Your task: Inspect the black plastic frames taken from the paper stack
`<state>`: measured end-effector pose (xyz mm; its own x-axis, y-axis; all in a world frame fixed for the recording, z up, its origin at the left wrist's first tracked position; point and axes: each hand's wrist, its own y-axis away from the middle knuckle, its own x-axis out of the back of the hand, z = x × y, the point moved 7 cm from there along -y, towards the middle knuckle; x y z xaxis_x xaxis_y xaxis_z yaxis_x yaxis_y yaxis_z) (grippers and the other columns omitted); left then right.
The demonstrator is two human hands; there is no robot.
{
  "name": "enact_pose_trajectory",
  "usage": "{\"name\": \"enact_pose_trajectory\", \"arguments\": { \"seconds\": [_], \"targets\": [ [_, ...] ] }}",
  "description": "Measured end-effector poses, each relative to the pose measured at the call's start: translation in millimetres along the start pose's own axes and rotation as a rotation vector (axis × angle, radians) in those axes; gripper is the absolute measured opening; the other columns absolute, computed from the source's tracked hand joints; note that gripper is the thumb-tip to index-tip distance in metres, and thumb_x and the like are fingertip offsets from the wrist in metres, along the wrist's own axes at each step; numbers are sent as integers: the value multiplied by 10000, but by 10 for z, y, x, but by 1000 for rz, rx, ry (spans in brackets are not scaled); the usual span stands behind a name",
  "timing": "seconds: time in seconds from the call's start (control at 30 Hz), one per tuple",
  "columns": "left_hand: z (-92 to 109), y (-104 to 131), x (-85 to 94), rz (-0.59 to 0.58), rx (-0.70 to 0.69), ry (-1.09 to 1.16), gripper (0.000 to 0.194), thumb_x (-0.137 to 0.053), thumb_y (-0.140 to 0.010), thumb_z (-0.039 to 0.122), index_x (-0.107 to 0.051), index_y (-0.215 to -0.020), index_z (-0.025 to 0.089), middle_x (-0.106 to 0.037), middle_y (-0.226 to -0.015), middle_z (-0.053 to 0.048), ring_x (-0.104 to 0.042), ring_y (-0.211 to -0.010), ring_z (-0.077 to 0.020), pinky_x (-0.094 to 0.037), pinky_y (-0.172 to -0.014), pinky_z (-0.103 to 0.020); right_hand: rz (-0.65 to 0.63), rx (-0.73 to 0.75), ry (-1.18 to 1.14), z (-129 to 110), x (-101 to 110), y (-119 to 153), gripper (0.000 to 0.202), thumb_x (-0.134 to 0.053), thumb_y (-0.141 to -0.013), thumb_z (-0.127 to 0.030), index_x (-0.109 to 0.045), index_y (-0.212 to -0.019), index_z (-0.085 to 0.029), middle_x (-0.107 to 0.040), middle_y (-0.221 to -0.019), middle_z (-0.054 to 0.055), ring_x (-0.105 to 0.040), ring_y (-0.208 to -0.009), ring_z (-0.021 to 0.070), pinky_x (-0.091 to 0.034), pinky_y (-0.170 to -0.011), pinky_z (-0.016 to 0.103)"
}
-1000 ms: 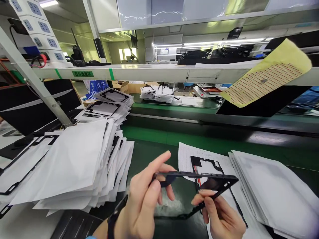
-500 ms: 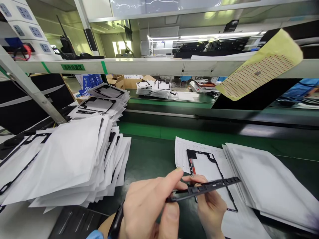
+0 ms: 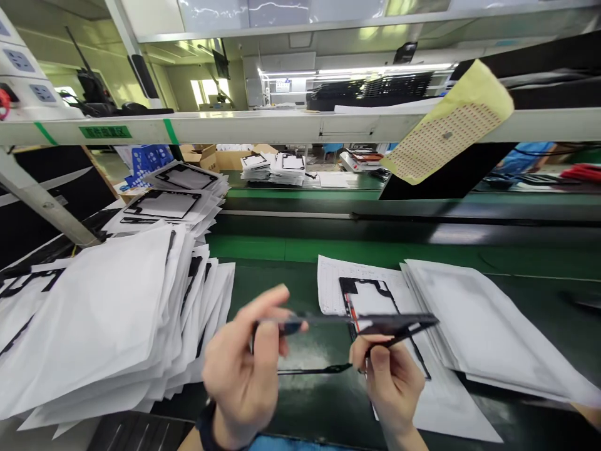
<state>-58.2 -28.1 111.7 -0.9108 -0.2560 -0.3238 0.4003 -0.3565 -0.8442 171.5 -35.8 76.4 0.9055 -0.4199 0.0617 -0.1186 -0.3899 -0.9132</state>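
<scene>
A thin black plastic frame (image 3: 399,324) is held up level between my two hands, seen nearly edge-on. My left hand (image 3: 244,369) pinches its left end between thumb and fingers; that end is blurred. My right hand (image 3: 392,382) grips the right end from below, fingers curled around it. Beneath and behind my right hand, a second black frame (image 3: 347,285) lies flat on white paper. A narrow red item (image 3: 350,311) shows along its left side, partly hidden by the held frame. A printed sheet (image 3: 328,288) sticks out at its upper left.
A tall stack of white sheets (image 3: 113,300) with black frames between them stands left. More layered frames (image 3: 164,204) lie behind it. A white sheet stack (image 3: 488,326) sits right. A metal rail (image 3: 263,128) crosses ahead, with a yellow sticker sheet (image 3: 446,131) hanging from it.
My left hand has moved left and turned, now pinching the frame's left end. The held frame has swung more level, its opening now visible. The view has shifted a little right.
</scene>
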Motion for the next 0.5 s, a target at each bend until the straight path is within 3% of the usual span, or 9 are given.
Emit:
{"name": "enact_pose_trajectory", "arguments": {
  "seconds": [0.1, 0.17, 0.2, 0.23, 0.3, 0.37, 0.5],
  "targets": [
    [-84, -90, -73, 10, -84, -175, 515, -630, -876, 119, -513, -1367, 221, -651, -1184, -91, -650, -1031, -201, -544, -881, -322, -33, 130, 176, -141, 54, -121, 182, -464, -987, -154, -633, -1045, -185, -551, -603, -5, -485, -460, 96, -410, -432, 192],
    [39, -119, -180, -66, -278, -328, 458, -644, -829, 62, -593, -1267, 182, -516, -1373, -150, -485, -1286, -303, -438, -1044, -448, -131, 299, 324, -328, -9, -201, 211, -492, -944, -87, -624, -1080, -182, -628, -711, 32, -572, -531, 121, -457, -476, 212],
    [97, -118, -237, -138, -346, -343, 382, -615, -828, 45, -625, -1195, 155, -517, -1365, -159, -462, -1300, -316, -418, -1055, -463, -197, 375, 376, -420, -64, -227, 232, -491, -929, -67, -613, -1092, -177, -640, -734, 40, -595, -554, 133, -470, -490, 222],
    [145, -111, -274, -208, -381, -314, 317, -575, -836, 42, -634, -1134, 132, -577, -1272, -158, -509, -1241, -300, -443, -1017, -442, -260, 432, 412, -500, -120, -244, 245, -479, -920, -58, -601, -1101, -169, -634, -724, 40, -598, -556, 140, -469, -491, 229],
    [212, -92, -286, -308, -374, -202, 237, -504, -854, 70, -609, -1061, 113, -663, -947, -101, -629, -925, -208, -510, -810, -342, -348, 479, 450, -617, -206, -266, 249, -450, -915, -54, -580, -1104, -151, -585, -656, 21, -549, -498, 130, -433, -457, 232],
    [250, -70, -250, -335, -332, -156, 164, -483, -858, 119, -590, -982, 127, -618, -741, -34, -587, -664, -141, -466, -611, -276, -394, 492, 478, -696, -254, -263, 235, -445, -916, -61, -567, -1100, -140, -561, -632, 10, -515, -470, 118, -406, -442, 231],
    [342, -13, -139, -260, -326, -143, 158, -480, -850, 151, -606, -943, 133, -608, -694, -17, -586, -611, -123, -444, -554, -253, -436, 507, 503, -782, -279, -221, 197, -411, -961, -132, -556, -1092, -149, -540, -608, 3, -496, -470, 115, -373, -435, 237]
  ]
}}
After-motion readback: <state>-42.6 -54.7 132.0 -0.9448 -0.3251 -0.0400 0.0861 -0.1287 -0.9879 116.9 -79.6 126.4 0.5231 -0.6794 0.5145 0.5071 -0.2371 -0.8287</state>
